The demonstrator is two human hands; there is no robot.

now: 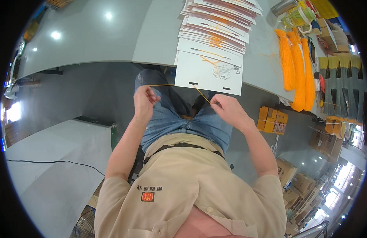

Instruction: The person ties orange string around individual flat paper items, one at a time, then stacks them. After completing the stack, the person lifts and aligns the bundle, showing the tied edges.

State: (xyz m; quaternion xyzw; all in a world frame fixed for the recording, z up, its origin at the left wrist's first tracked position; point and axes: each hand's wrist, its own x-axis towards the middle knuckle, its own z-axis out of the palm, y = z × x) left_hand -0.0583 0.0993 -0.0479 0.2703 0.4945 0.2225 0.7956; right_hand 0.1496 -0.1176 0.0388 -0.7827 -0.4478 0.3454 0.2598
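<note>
My right fingers (217, 101) pinch orange cord (201, 94); can't tell whether left fingers (152, 95) grip. I'd pull evenly, sparing white card (191, 67).

Right hand (217, 104) pinches orange cord (202, 94); white cards (205, 46) overlap.

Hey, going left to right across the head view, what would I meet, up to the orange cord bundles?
Pale surface with a black cable across it, left hand, left slot in the nearest white card, right hand, orange cord bundles.
</note>
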